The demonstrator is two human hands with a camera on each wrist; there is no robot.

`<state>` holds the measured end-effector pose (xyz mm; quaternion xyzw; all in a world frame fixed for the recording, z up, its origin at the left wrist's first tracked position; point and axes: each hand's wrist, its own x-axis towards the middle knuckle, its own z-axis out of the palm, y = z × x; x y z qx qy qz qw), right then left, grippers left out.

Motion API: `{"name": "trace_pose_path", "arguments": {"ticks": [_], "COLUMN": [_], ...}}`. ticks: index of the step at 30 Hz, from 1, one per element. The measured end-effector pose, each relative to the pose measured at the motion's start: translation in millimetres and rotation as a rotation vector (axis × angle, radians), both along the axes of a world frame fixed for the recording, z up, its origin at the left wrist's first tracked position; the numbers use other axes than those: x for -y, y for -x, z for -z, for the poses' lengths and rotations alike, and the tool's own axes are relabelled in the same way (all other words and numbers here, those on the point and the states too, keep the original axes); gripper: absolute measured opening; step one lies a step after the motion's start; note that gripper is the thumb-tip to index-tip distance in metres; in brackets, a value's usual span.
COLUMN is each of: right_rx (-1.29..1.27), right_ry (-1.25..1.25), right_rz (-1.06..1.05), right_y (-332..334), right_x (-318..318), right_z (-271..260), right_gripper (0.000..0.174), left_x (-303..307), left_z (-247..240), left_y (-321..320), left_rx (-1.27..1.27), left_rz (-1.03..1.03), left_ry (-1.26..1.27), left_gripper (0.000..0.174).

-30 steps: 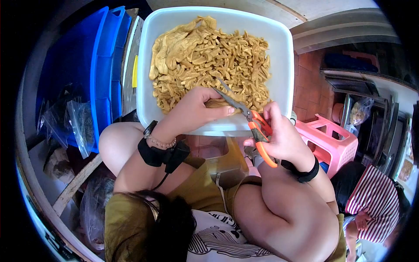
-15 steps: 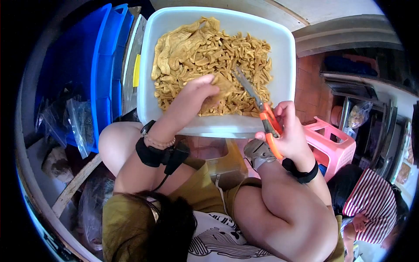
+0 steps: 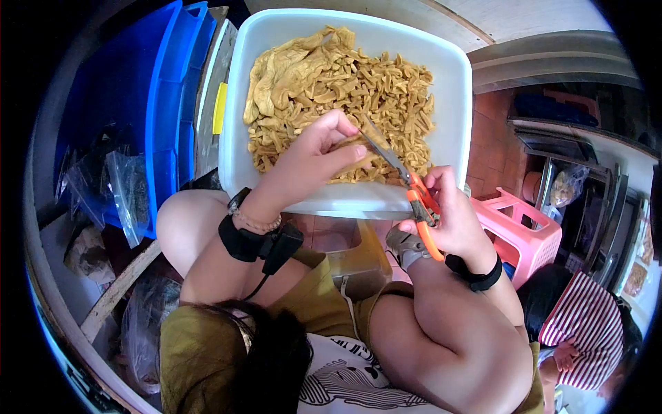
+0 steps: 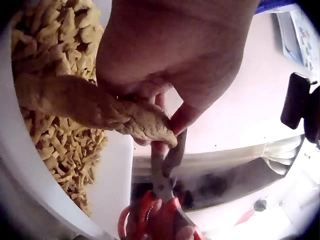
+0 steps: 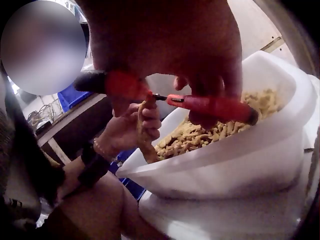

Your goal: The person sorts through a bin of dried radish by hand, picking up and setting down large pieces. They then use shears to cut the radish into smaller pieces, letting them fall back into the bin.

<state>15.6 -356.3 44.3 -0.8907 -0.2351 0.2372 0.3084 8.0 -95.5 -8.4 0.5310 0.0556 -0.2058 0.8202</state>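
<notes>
My left hand (image 3: 314, 155) is over the tub, pinching a wrinkled yellow-brown strip (image 4: 145, 120) between thumb and fingers. The strip's end lies right at the blades of a pair of orange-handled scissors (image 3: 422, 207). In the left wrist view the blades stand apart. My right hand (image 3: 452, 214) grips the scissors by their handles near the tub's front right corner. Below the hands, the white tub (image 3: 465, 138) holds a heap of short cut pieces (image 3: 396, 83) of the same yellow-brown stuff. Larger uncut folds (image 3: 279, 72) lie at its back left.
Blue plastic crates (image 3: 162, 117) stand on the left, with clear plastic bags (image 3: 127, 196) in front of them. A pink stool (image 3: 527, 234) is to the right of the tub. Someone in a striped top (image 3: 586, 328) is at the lower right.
My left hand shifted up over the heap with a broad piece, then came back toward the scissors. The scissors swung away right and up, then returned left to the held strip.
</notes>
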Motion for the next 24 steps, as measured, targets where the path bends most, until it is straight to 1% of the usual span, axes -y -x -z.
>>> {"name": "trace_pose_path", "arguments": {"ticks": [2, 3, 5, 7, 9, 11, 13, 15, 17, 20, 21, 22, 23, 24], "right_rx": [-0.02, -0.039, -0.041, -0.04, -0.099, -0.089, -0.08, -0.133, -0.085, -0.015, 0.007, 0.008, -0.013, -0.034], "right_ry": [-0.004, -0.009, -0.005, -0.001, -0.01, -0.01, -0.009, -0.082, -0.093, -0.09, -0.077, -0.077, -0.064, -0.051], "right_rz": [0.007, 0.014, -0.002, -0.018, -0.033, -0.031, -0.03, 0.036, 0.045, 0.055, 0.055, 0.053, 0.066, 0.08], "right_y": [-1, -1, -3, -4, -6, -4, -2, 1, 2, 2, 2, 2, 2, 2], "right_x": [-1, -1, 0, -1, -3, -5, -6, -4, 1, 3, 3, 1, -3, -5], "right_z": [-3, -4, -4, -6, -9, -10, -8, -2, 4, 4, 4, 1, -4, -7], "right_gripper": [0.071, 0.071, 0.07, 0.07, 0.071, 0.072, 0.073, 0.074, 0.074, 0.073, 0.072, 0.072, 0.068, 0.066], "left_x": [0, 1, 1, 0, 0, 0, 0, 0, -2, -2, -3, -5, -6, -6], "left_z": [2, -1, -8, -6, -5, -5, -6, -6, -4, -6, -2, 5, 8, 1], "left_y": [1, 1, 1, 1, 0, 0, 1, 1, 1, -2, -3, -5, -5, -5], "left_rx": [0.082, 0.081, 0.181, 0.207, 0.233, 0.32, 0.313, 0.305, 0.144, 0.075, 0.075, 0.107, 0.139, 0.14], "left_rz": [0.066, 0.067, 0.045, 0.045, 0.046, 0.034, 0.04, 0.045, 0.061, 0.058, 0.056, 0.116, 0.175, 0.174], "left_ry": [-0.06, -0.06, -0.106, -0.12, -0.134, -0.169, -0.167, -0.165, -0.051, -0.008, -0.008, -0.061, -0.114, -0.114], "left_gripper": [0.015, 0.015, 0.013, 0.012, 0.011, 0.01, 0.011, 0.012, 0.017, 0.018, 0.018, 0.019, 0.022, 0.022]}}
